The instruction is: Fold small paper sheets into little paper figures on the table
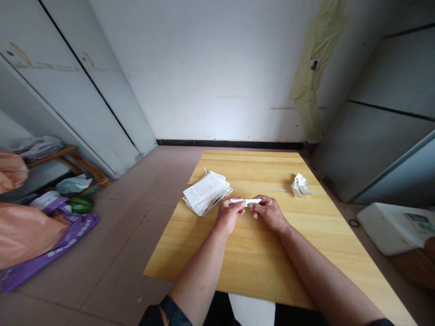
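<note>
Between my two hands is a small strip of folded white paper, held level just above the wooden table. My left hand pinches its left part with thumb and fingers. At the other end, my right hand grips it the same way, thumb on the near side. The fingertips behind the paper are partly hidden. Close beyond my left hand lies a stack of papers, its top sheet printed with lines of text. A crumpled piece of white paper rests farther off to the right.
The light wooden table stands near a white wall. Left on the floor are a purple bag, an orange bag, a watermelon and a low wooden rack. A white box is at the right.
</note>
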Action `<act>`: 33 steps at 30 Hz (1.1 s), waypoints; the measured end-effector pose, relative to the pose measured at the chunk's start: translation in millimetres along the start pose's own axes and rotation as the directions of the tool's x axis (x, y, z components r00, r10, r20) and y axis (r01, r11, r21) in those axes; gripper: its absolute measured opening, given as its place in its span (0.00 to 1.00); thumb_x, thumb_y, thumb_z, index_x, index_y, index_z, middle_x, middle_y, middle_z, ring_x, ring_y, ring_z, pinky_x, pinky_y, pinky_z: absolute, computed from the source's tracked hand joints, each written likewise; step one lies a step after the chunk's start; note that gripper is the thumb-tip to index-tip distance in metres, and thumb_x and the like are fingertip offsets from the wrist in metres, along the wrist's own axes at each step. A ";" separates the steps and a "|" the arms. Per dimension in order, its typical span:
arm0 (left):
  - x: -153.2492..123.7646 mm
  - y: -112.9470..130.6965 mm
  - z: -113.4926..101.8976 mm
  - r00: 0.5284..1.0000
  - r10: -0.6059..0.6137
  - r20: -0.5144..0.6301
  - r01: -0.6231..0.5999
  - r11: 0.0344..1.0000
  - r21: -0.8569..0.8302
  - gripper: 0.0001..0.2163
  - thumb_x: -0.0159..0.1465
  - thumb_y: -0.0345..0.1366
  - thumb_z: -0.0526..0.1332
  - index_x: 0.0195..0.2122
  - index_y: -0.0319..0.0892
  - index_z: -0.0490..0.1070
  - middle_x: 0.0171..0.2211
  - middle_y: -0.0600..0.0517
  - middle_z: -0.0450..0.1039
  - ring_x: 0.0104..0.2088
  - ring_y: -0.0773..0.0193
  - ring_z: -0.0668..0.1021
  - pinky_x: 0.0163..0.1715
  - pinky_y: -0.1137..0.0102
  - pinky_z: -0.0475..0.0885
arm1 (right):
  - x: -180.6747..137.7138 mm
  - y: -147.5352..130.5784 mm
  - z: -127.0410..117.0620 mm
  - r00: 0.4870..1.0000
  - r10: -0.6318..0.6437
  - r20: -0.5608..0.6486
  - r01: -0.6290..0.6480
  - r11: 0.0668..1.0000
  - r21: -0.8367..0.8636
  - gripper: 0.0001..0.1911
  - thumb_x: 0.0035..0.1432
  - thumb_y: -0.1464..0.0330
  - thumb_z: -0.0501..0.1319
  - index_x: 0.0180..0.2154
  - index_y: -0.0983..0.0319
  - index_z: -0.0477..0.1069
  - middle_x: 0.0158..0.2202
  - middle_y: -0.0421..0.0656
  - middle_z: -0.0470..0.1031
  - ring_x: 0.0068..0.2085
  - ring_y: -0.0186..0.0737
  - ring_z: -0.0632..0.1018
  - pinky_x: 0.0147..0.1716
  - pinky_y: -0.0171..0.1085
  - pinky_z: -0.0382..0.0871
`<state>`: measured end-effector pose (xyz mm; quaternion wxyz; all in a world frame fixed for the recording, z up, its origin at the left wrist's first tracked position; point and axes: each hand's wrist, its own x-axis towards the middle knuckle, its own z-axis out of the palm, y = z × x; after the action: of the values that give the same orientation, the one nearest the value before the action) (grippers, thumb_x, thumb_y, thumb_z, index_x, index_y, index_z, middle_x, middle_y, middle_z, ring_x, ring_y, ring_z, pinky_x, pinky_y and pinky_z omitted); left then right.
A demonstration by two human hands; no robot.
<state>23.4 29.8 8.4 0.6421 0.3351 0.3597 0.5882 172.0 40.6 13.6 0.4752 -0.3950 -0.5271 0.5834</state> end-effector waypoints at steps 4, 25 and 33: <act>2.0 -3.3 -5.2 0.993 0.031 0.113 -0.042 0.994 0.100 0.11 0.47 0.36 0.70 0.28 0.35 0.74 0.21 0.52 0.71 0.22 0.71 0.68 0.24 0.73 0.60 | -0.8 -1.7 -0.4 1.000 -0.004 -0.006 0.004 1.000 0.000 0.14 0.42 0.60 0.69 0.23 0.62 0.70 0.18 0.37 0.72 0.18 0.30 0.68 0.19 0.31 0.61; 2.1 -5.6 -8.1 0.998 0.057 0.039 -0.061 0.991 0.115 0.10 0.47 0.36 0.70 0.24 0.36 0.72 0.20 0.53 0.70 0.21 0.71 0.67 0.23 0.73 0.60 | -2.9 -4.5 2.5 0.999 -0.020 0.031 0.021 0.999 -0.048 0.15 0.41 0.58 0.70 0.23 0.62 0.71 0.17 0.36 0.71 0.18 0.30 0.67 0.18 0.31 0.61; 0.8 -4.0 -6.9 0.997 0.034 0.066 -0.039 0.997 0.074 0.09 0.47 0.36 0.70 0.22 0.37 0.71 0.19 0.53 0.70 0.20 0.72 0.67 0.22 0.73 0.59 | -2.8 -3.3 1.4 0.997 -0.038 0.070 0.040 0.998 -0.039 0.16 0.42 0.56 0.69 0.22 0.62 0.70 0.16 0.36 0.69 0.17 0.29 0.66 0.18 0.31 0.60</act>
<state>19.6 30.3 1.4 0.6297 0.3845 0.3542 0.5747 171.7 37.5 16.9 0.4599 -0.3737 -0.5625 0.5766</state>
